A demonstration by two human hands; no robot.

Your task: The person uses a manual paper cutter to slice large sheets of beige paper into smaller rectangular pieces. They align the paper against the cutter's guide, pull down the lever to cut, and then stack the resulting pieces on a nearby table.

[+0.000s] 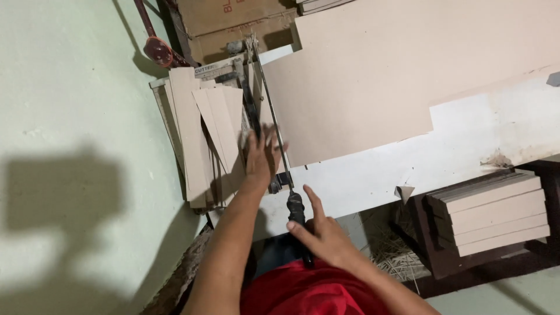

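Note:
My left hand (261,153) lies flat with fingers spread on a narrow cardboard strip beside the blade of a lever paper cutter (256,111). Around the cutter's black handle grip (296,211) curls my right hand (322,233), near the table's front edge, index finger and thumb extended. A large brown cardboard sheet (373,76) lies on the white table (466,151) to the right of the blade. Several cut cardboard strips (204,134) are piled to the left of the blade, overhanging the cutter's edge.
A stack of cut boards (496,213) rests on a dark stand lower right. Straw-like trimmings (391,251) lie below the table. A cardboard box (233,23) stands at the top. A pale green wall or floor (76,116) fills the left.

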